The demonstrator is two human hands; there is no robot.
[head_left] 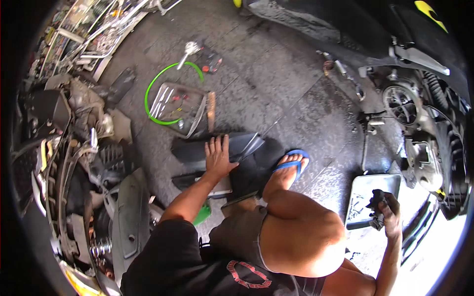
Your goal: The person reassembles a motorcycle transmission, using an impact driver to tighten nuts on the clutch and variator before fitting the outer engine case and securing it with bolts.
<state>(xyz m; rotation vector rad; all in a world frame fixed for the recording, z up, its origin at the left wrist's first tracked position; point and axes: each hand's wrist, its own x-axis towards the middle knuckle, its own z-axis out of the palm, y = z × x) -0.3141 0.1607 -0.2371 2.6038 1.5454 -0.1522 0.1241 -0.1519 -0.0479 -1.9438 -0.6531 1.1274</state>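
My left hand lies with spread fingers on a black plastic panel, which looks like a scooter body part, on the floor in front of me. It presses on the panel's top without gripping it. My right hand, out to the right, is closed around a crumpled dark rag. The rag is held over the near right part of a shallow rectangular tray with small bits in it. Another dark flat piece lies just nearer than the panel, partly hidden by my left forearm.
A clear tray with small parts, a green hoop and a wooden-looking handle lie beyond the panel. A partly stripped scooter stands at right, with loose tools by it. Vehicle parts crowd the left.
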